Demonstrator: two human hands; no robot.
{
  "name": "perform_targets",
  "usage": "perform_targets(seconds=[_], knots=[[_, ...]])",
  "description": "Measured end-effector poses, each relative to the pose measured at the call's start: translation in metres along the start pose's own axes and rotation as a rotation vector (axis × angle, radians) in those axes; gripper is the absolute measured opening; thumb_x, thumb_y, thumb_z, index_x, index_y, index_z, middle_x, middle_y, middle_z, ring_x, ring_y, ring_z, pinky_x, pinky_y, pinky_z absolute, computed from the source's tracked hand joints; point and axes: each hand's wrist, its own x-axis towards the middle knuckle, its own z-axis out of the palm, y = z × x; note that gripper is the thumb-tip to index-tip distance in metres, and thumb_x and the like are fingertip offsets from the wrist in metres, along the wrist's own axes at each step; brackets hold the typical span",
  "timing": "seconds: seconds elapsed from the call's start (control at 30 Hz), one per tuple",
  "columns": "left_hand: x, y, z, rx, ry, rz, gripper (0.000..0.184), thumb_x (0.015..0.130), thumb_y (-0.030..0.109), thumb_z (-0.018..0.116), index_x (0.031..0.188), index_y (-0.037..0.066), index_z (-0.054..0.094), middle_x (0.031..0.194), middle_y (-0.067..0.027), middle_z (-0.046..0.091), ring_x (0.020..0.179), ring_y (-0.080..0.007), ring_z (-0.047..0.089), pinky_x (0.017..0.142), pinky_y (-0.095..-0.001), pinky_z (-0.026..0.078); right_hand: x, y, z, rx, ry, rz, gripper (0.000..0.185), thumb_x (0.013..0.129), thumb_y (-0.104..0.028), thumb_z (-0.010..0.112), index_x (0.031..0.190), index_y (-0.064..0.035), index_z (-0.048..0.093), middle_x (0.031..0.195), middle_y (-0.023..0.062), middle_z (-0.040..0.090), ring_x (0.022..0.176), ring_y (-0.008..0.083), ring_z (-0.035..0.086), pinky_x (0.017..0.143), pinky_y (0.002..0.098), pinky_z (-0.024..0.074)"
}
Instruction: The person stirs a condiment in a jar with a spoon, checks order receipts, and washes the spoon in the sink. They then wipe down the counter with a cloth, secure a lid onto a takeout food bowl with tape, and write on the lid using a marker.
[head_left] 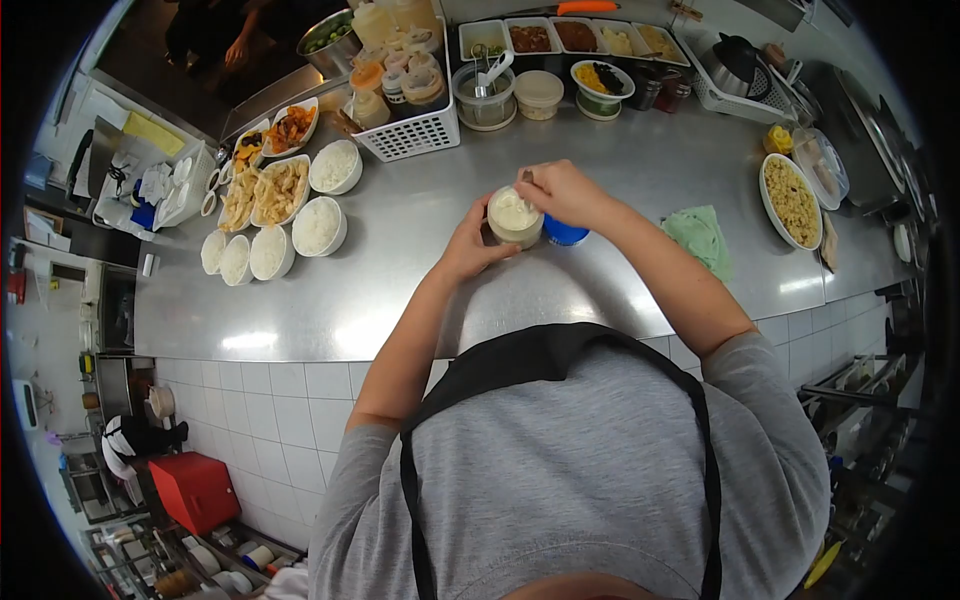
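A jar of white, creamy stuff (515, 215) stands at the middle of the steel counter. My left hand (474, 243) is wrapped round its left side and front, thumb across the lower front. Above the jar's right rim, my right hand (566, 194) is closed on a utensil, likely a spoon (528, 176); only a bit of its handle shows, and its lower end is hidden. A blue lid (566, 232) lies just right of the jar, partly under my right hand and wrist.
Bowls of rice (319, 227) and plates of fried food (281, 190) stand at the left. A white basket of squeeze bottles (412, 138) is at the back. A green cloth (698, 240) lies to the right, near a bowl of grain-like food (790, 202). The steel counter's front edge (250, 358) runs before me.
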Motion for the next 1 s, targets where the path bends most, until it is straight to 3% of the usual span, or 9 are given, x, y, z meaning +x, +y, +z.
perform_targets(seconds=[0.1,0.13,0.3,0.5,0.67,0.7,0.77,0.9,1.0], knots=[[0.001,0.002,0.005,-0.214,-0.098,-0.095,0.092,0.056,0.010,0.081,0.130,0.002,0.027,0.120,-0.0103,0.043,0.113,-0.0230,0.043,0.098,-0.0334,0.033,-0.005,-0.036,-0.008,0.349,-0.125,0.335,0.027,0.085,-0.025,0.052,0.077,0.0008,0.057,0.061,0.0120,0.058,0.055,0.0217,0.058,0.054,0.0334,0.0453],[0.000,-0.004,0.011,-0.051,0.014,-0.046,0.089,0.057,0.009,0.081,0.129,0.004,0.029,0.119,-0.0098,0.044,0.112,-0.0226,0.044,0.098,-0.0335,0.034,-0.002,-0.031,-0.009,0.373,-0.030,0.372,0.028,0.087,-0.025,0.050,0.077,-0.0003,0.057,0.059,0.0083,0.059,0.050,0.0144,0.057,0.050,0.0305,0.0455],[0.002,0.003,0.012,0.413,0.192,0.096,0.090,0.051,0.018,0.083,0.124,0.004,0.034,0.111,-0.0113,0.046,0.104,-0.0268,0.047,0.095,-0.0332,0.037,-0.002,-0.023,-0.011,0.197,0.062,0.159,0.029,0.087,-0.026,0.050,0.076,-0.0004,0.057,0.057,0.0084,0.058,0.045,0.0153,0.055,0.048,0.0297,0.0453],[0.003,0.006,0.010,-0.212,-0.019,-0.084,0.093,0.048,0.030,0.086,0.121,0.002,0.035,0.113,-0.0134,0.041,0.109,-0.0293,0.041,0.096,-0.0367,0.034,0.002,-0.029,-0.021,0.309,0.024,0.268,0.029,0.089,-0.024,0.049,0.075,0.0002,0.056,0.057,0.0050,0.057,0.042,0.0104,0.050,0.043,0.0246,0.0411],[0.006,0.005,0.018,0.360,0.231,0.135,0.095,0.048,0.027,0.086,0.120,0.000,0.031,0.108,-0.0138,0.047,0.103,-0.0267,0.048,0.093,-0.0343,0.038,0.001,-0.009,-0.002,0.038,0.076,-0.064,0.029,0.089,-0.025,0.048,0.075,0.0001,0.056,0.056,0.0067,0.057,0.042,0.0115,0.051,0.044,0.0252,0.0418],[0.007,0.006,0.019,0.359,0.230,0.135,0.095,0.048,0.027,0.086,0.120,0.000,0.031,0.108,-0.0138,0.047,0.103,-0.0267,0.048,0.093,-0.0343,0.038,0.003,-0.017,-0.009,0.127,0.078,0.066,0.029,0.088,-0.024,0.048,0.076,0.0002,0.056,0.057,0.0071,0.057,0.043,0.0124,0.052,0.045,0.0261,0.0422],[0.006,0.007,0.018,-0.341,0.106,-0.039,0.096,0.045,0.027,0.088,0.118,-0.001,0.031,0.110,-0.0147,0.045,0.103,-0.0265,0.047,0.091,-0.0347,0.039,0.004,-0.029,-0.017,0.314,0.079,0.329,0.028,0.088,-0.023,0.048,0.076,0.0004,0.057,0.057,0.0079,0.058,0.044,0.0144,0.053,0.046,0.0280,0.0430],[0.009,0.009,0.028,-0.035,0.259,-0.027,0.095,0.045,0.028,0.088,0.116,-0.001,0.033,0.109,-0.0146,0.044,0.104,-0.0282,0.046,0.092,-0.0348,0.038,0.003,-0.008,0.008,-0.019,0.110,0.071,0.029,0.089,-0.025,0.048,0.076,-0.0001,0.058,0.057,0.0056,0.057,0.044,0.0115,0.052,0.045,0.0271,0.0427],[0.007,0.004,0.039,0.097,0.358,0.073,0.093,0.053,0.024,0.086,0.120,-0.002,0.026,0.114,-0.0132,0.042,0.109,-0.0234,0.044,0.095,-0.0320,0.037,0.004,-0.038,-0.006,0.370,0.062,0.384,0.029,0.089,-0.025,0.048,0.075,-0.0008,0.058,0.056,0.0063,0.057,0.047,0.0125,0.054,0.047,0.0275,0.0434]])
